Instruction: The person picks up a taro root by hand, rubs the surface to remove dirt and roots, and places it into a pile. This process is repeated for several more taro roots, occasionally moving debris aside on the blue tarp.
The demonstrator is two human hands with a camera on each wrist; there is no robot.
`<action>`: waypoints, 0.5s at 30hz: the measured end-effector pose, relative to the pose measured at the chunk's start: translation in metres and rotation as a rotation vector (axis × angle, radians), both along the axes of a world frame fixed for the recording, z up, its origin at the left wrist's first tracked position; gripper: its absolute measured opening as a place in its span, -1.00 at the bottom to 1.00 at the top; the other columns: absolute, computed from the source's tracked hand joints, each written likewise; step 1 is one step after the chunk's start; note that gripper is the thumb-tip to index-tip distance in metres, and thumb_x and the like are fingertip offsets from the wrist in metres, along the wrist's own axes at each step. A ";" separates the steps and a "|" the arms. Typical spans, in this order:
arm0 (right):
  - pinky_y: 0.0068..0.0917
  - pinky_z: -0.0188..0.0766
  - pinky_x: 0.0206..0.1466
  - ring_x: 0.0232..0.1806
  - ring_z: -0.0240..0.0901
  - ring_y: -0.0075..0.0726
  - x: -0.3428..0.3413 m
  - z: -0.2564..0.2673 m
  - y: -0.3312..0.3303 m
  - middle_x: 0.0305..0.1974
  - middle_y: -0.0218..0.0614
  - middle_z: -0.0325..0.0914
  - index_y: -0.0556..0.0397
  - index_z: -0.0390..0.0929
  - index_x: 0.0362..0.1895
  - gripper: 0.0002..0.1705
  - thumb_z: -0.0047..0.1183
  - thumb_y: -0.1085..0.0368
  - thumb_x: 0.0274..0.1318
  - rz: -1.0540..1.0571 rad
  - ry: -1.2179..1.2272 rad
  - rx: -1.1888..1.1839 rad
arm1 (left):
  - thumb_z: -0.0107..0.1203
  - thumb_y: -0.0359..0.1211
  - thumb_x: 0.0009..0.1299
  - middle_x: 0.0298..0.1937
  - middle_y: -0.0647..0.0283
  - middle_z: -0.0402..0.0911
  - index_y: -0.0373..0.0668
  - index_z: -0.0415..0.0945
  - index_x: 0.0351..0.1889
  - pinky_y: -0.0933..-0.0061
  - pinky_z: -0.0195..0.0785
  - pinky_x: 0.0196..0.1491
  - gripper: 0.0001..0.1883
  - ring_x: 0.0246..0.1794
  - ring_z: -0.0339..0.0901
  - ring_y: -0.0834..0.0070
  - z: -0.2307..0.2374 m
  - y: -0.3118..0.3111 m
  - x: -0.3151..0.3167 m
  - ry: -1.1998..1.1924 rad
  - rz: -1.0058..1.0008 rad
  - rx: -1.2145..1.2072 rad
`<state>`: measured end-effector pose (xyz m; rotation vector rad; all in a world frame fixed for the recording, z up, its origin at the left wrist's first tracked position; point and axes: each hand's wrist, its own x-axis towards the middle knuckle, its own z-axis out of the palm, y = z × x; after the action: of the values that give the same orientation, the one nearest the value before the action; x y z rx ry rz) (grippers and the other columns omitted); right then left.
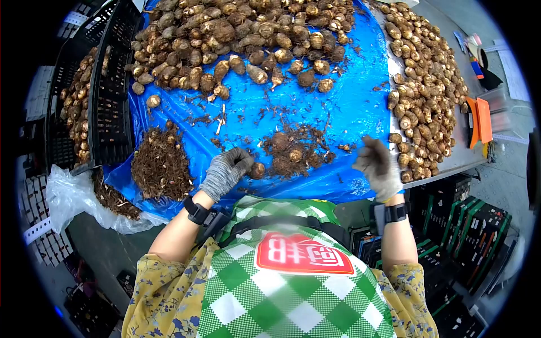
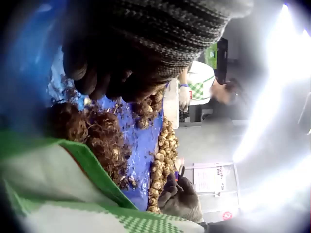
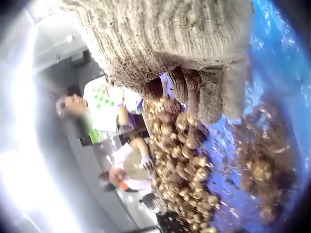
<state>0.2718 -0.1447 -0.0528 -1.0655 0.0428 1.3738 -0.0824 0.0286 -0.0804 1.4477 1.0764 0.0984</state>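
Both hands wear grey knit gloves with dirt-darkened fingers. The left hand hovers at the front of the blue sheet, its fingers loosely bent with nothing visible in them. Right beside its fingertips lies a small taro. A clump of hairy taros and root fibres sits between the hands. The right hand is raised at the sheet's right edge, near the pile of cleaned taros. In the right wrist view the right hand's fingers hang relaxed, and no taro shows in them.
A large heap of rough taros covers the back of the blue sheet. Black crates stand at left, beside a mound of root scraps. An orange object lies at right. Other people work farther away.
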 end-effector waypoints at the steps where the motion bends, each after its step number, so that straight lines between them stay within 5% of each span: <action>1: -0.27 0.57 -0.32 -0.43 0.55 -0.23 -0.016 0.005 0.008 -0.38 -0.21 0.56 0.16 0.48 -0.06 -0.63 0.01 0.10 0.26 0.086 -0.108 -0.089 | 0.20 -0.34 0.28 -0.38 0.24 0.59 -0.22 0.57 -0.27 0.43 0.42 -0.26 -0.84 -0.36 0.54 0.46 0.001 -0.002 0.001 0.036 -0.046 0.081; 4: -0.41 0.52 -0.25 -0.39 0.53 -0.32 -0.062 0.021 0.027 -0.36 -0.23 0.56 0.16 0.48 -0.05 -0.65 -0.01 0.13 0.29 0.341 -0.372 -0.118 | 0.32 -0.25 0.07 -0.16 0.06 0.59 -0.16 0.58 -0.14 0.25 0.45 -0.05 -0.62 -0.19 0.58 0.15 0.000 -0.012 0.004 0.168 -0.229 0.447; 7: -0.44 0.49 -0.24 -0.36 0.51 -0.37 -0.090 0.029 0.040 -0.36 -0.27 0.55 0.15 0.48 -0.06 -0.69 -0.01 0.18 0.29 0.505 -0.435 -0.083 | 0.33 -0.22 0.05 -0.13 0.04 0.56 -0.13 0.54 -0.03 0.20 0.43 0.00 -0.51 -0.11 0.56 0.11 -0.004 -0.020 0.008 0.297 -0.459 0.659; 11: -0.48 0.42 -0.29 -0.34 0.48 -0.44 -0.100 0.022 0.042 -0.38 -0.33 0.53 0.16 0.48 -0.08 -0.73 0.03 0.24 0.24 0.618 -0.656 0.028 | 0.34 -0.27 0.08 -0.08 0.08 0.56 -0.16 0.48 0.03 0.25 0.42 0.03 -0.47 -0.08 0.56 0.16 -0.002 -0.007 0.012 0.251 -0.343 0.344; 12: -0.44 0.38 -0.31 -0.36 0.49 -0.40 -0.101 0.030 0.044 -0.38 -0.21 0.54 0.18 0.51 -0.14 -0.72 0.06 0.21 0.21 0.638 -0.760 0.016 | 0.35 -0.33 0.10 0.01 0.19 0.52 -0.18 0.43 0.11 0.37 0.39 0.08 -0.42 -0.01 0.49 0.47 0.007 -0.003 0.014 0.074 -0.225 -0.056; 15: -0.38 0.39 -0.34 -0.44 0.48 -0.24 -0.103 0.039 0.054 -0.46 -0.08 0.50 0.19 0.54 -0.25 -0.68 0.07 0.14 0.18 0.734 -0.965 0.087 | 0.35 -0.38 0.13 -0.02 0.25 0.54 -0.21 0.41 0.11 0.38 0.37 0.09 -0.44 0.00 0.45 0.56 0.053 0.000 0.023 -0.342 -0.116 -0.244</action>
<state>0.1686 -0.0910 -0.0139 -1.6527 -1.2001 1.3129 -0.0591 0.0288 -0.0276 1.2162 0.6984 0.1226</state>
